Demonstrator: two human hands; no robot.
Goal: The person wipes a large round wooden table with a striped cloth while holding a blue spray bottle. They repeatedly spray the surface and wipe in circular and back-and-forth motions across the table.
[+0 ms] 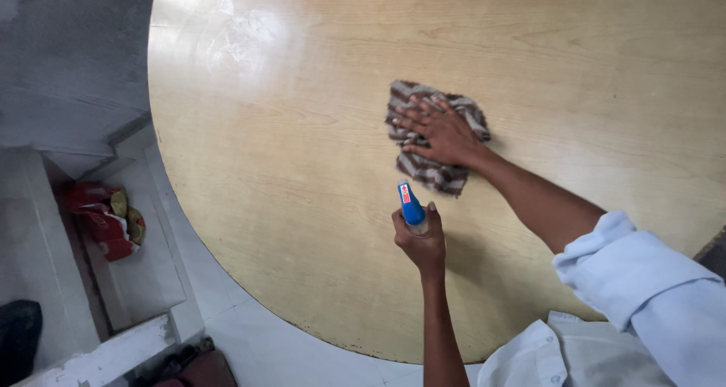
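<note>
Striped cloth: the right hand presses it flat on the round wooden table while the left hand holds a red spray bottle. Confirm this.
Wrong in one respect: the spray bottle in the left hand is blue, not red, as the head view shows. The right hand does press the striped cloth on the round wooden table.

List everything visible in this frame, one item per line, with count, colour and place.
table: one, light wood, round-edged, fills most of the view
cloth: one, brown and white striped, flat on the table under the right hand
spray bottle: one, blue top, over the table's near part, in the left hand
wrappers: a small heap, red, in a white recess at left
floor: white, below the table edge
right hand: pressed flat on the cloth, pale blue sleeve rolled up
left hand: gripping the spray bottle
</note>
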